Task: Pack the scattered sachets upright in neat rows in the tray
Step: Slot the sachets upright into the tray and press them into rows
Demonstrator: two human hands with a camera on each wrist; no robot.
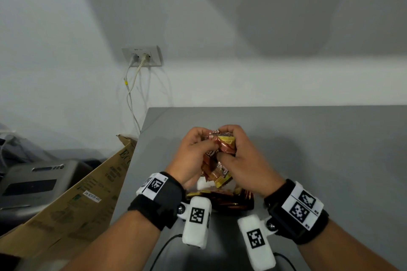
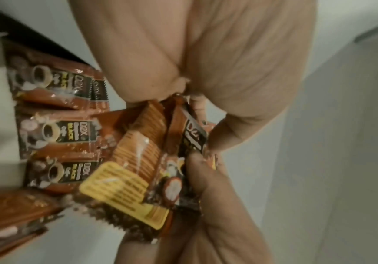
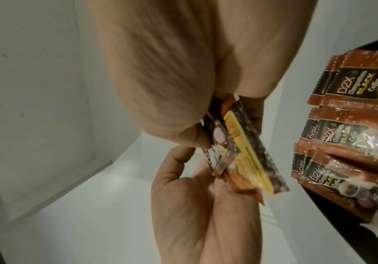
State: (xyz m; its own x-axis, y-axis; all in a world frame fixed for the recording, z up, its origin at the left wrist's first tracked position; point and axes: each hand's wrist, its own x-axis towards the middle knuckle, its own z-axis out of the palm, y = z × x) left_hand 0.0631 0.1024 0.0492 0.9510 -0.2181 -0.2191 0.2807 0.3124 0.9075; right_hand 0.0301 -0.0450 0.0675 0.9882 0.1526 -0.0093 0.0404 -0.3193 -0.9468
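Observation:
Both hands hold one bundle of brown and yellow coffee sachets (image 1: 222,149) above the grey table (image 1: 319,149). My left hand (image 1: 196,149) grips the bundle's left side and my right hand (image 1: 237,154) grips its right side, with fingers curled over the top. In the left wrist view the bundle (image 2: 138,166) is pinched between the left hand (image 2: 206,62) and the right hand (image 2: 208,205). The right wrist view shows the bundle (image 3: 244,153) edge-on. Just below the wrists, the black tray (image 1: 250,203) holds rows of sachets (image 2: 57,134) (image 3: 346,142), partly hidden by my hands.
A cardboard box (image 1: 77,200) leans against the table's left edge, with a grey device (image 1: 33,182) beyond it. A wall socket (image 1: 143,56) has white cables hanging down behind the table corner. A black cable (image 1: 163,248) lies on the table near me.

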